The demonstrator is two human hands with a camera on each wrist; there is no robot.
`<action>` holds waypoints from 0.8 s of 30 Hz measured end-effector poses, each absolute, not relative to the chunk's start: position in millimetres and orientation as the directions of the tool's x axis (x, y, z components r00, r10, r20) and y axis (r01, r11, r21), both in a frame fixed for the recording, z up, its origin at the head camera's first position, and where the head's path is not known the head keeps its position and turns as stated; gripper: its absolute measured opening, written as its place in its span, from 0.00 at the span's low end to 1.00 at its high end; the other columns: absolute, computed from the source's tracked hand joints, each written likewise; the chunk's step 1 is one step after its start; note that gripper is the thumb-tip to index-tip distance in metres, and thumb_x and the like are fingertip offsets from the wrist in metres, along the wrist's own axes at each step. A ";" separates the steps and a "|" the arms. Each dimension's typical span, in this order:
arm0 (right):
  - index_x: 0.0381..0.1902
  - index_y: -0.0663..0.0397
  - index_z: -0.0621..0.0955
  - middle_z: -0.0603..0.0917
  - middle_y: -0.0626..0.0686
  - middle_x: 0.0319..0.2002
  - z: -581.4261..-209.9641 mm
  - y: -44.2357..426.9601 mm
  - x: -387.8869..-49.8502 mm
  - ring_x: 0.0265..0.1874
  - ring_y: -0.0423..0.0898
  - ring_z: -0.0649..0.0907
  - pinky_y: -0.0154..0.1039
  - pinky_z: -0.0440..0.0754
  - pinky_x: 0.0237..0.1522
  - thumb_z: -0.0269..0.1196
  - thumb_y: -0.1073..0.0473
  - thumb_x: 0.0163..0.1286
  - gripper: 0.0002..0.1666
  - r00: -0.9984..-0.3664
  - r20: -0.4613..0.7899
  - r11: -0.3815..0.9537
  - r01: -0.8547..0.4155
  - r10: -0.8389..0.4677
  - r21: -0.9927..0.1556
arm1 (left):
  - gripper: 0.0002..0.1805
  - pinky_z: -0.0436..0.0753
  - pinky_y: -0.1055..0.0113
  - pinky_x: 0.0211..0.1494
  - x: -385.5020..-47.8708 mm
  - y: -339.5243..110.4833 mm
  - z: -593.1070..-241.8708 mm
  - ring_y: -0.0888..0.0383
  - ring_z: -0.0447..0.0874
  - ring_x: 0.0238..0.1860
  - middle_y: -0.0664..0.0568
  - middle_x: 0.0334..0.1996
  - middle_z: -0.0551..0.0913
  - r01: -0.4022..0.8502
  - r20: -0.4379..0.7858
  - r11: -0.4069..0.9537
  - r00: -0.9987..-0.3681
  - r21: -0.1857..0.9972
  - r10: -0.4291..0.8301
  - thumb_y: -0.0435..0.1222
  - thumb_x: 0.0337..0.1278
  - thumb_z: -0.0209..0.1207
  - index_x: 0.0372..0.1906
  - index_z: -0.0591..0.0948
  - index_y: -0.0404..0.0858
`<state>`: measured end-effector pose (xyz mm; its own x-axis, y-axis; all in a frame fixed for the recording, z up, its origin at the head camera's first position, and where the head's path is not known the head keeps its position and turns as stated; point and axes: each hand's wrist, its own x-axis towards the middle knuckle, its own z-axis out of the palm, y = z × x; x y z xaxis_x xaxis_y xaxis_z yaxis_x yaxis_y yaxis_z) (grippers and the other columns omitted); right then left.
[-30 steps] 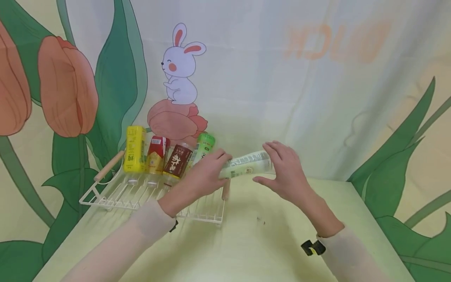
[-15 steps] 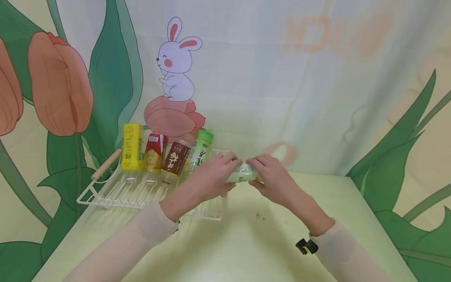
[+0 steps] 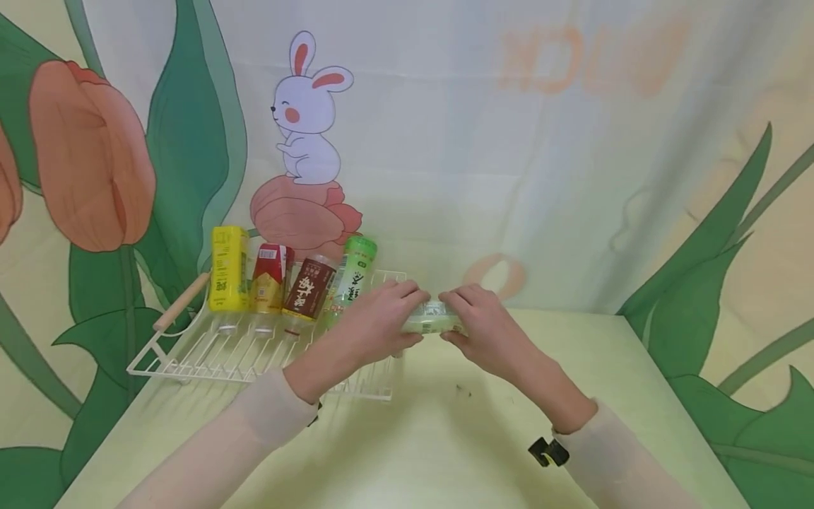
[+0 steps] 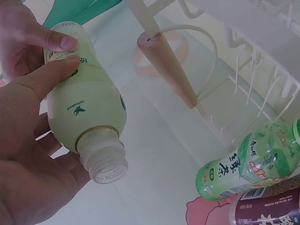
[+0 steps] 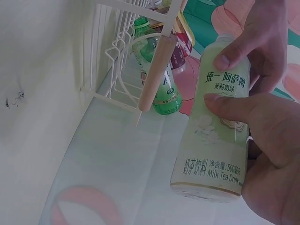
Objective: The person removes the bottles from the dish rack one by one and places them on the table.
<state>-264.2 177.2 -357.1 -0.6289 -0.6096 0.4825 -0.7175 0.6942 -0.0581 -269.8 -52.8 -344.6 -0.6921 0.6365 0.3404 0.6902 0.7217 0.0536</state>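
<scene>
A pale green milk tea bottle (image 3: 432,319) lies sideways in the air between my hands, right of the wire rack (image 3: 172,375). Its threaded neck shows without a cap in the left wrist view. My left hand (image 3: 375,322) grips the neck half, with the thumb (image 4: 51,77) across the label. My right hand (image 3: 490,325) holds the base half; its thumb (image 5: 229,105) presses on the printed side. On the rack lean a yellow bottle (image 3: 229,268), a red and gold bottle (image 3: 270,279), a brown-labelled bottle (image 3: 310,288) and a green tea bottle (image 3: 355,272).
The white rack has wooden handles, such as the left handle (image 3: 182,302). It stands on a pale green tabletop (image 3: 445,438) with small dark specks (image 3: 463,390). A printed curtain (image 3: 445,141) hangs behind.
My right hand has moved left from the bottle's end and now grips it beside my left hand. The bottle has turned. The bottles on the rack stay in place.
</scene>
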 end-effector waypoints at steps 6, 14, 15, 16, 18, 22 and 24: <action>0.58 0.61 0.82 0.85 0.56 0.52 -356.3 179.2 -263.7 0.53 0.55 0.82 0.55 0.82 0.55 0.84 0.63 0.55 0.35 -0.623 0.482 0.690 -0.722 -0.616 -0.049 | 0.34 0.86 0.61 0.50 -267.7 -51.6 -344.3 0.50 0.82 0.49 0.52 0.56 0.83 0.690 0.358 0.722 -0.688 0.054 0.631 0.48 0.56 0.79 0.65 0.81 0.41; 0.58 0.60 0.83 0.85 0.55 0.52 -355.7 182.2 -261.0 0.52 0.54 0.82 0.54 0.82 0.53 0.84 0.62 0.55 0.34 -0.642 0.467 0.700 -0.711 -0.608 -0.068 | 0.33 0.87 0.61 0.49 -267.9 -51.2 -343.5 0.53 0.82 0.51 0.55 0.56 0.85 0.687 0.353 0.720 -0.700 0.097 0.621 0.50 0.54 0.80 0.64 0.83 0.45; 0.58 0.61 0.83 0.85 0.55 0.52 -356.2 182.3 -260.8 0.52 0.54 0.82 0.53 0.83 0.53 0.84 0.62 0.55 0.34 -0.641 0.470 0.699 -0.712 -0.607 -0.069 | 0.33 0.87 0.61 0.49 -268.1 -51.2 -343.9 0.52 0.82 0.50 0.54 0.56 0.85 0.689 0.356 0.718 -0.698 0.100 0.621 0.50 0.54 0.80 0.64 0.83 0.45; 0.58 0.61 0.83 0.85 0.56 0.52 -356.7 182.5 -260.5 0.52 0.55 0.82 0.53 0.83 0.53 0.84 0.62 0.54 0.34 -0.640 0.473 0.700 -0.711 -0.606 -0.067 | 0.34 0.87 0.61 0.49 -268.2 -51.2 -344.3 0.52 0.82 0.50 0.54 0.56 0.85 0.691 0.360 0.716 -0.695 0.099 0.622 0.50 0.54 0.79 0.64 0.83 0.45; 0.58 0.62 0.82 0.85 0.56 0.53 -357.4 182.6 -260.4 0.52 0.55 0.81 0.52 0.83 0.53 0.84 0.63 0.54 0.35 -0.640 0.478 0.703 -0.708 -0.601 -0.065 | 0.35 0.87 0.61 0.49 -268.3 -51.1 -344.7 0.52 0.82 0.51 0.54 0.58 0.85 0.693 0.364 0.715 -0.692 0.095 0.623 0.51 0.55 0.79 0.66 0.82 0.44; 0.60 0.64 0.81 0.84 0.57 0.54 -356.5 183.9 -259.8 0.54 0.56 0.81 0.51 0.84 0.53 0.84 0.62 0.56 0.36 -0.643 0.470 0.705 -0.707 -0.605 -0.060 | 0.38 0.86 0.61 0.51 -267.6 -52.4 -343.1 0.52 0.82 0.53 0.52 0.61 0.84 0.688 0.356 0.718 -0.701 0.107 0.618 0.52 0.56 0.78 0.69 0.80 0.42; 0.61 0.64 0.80 0.83 0.58 0.55 -353.0 186.8 -259.4 0.54 0.56 0.81 0.50 0.84 0.53 0.83 0.62 0.57 0.36 -0.646 0.460 0.704 -0.708 -0.610 -0.060 | 0.41 0.86 0.59 0.54 -267.7 -53.9 -340.4 0.51 0.82 0.57 0.52 0.63 0.83 0.684 0.349 0.720 -0.708 0.123 0.614 0.53 0.56 0.77 0.72 0.78 0.42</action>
<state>-259.4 186.8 -353.0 -0.6456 -0.6098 0.4597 -0.7078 0.7039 -0.0603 -267.7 -53.9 -340.4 -0.7084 0.6135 0.3489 0.6836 0.7195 0.1227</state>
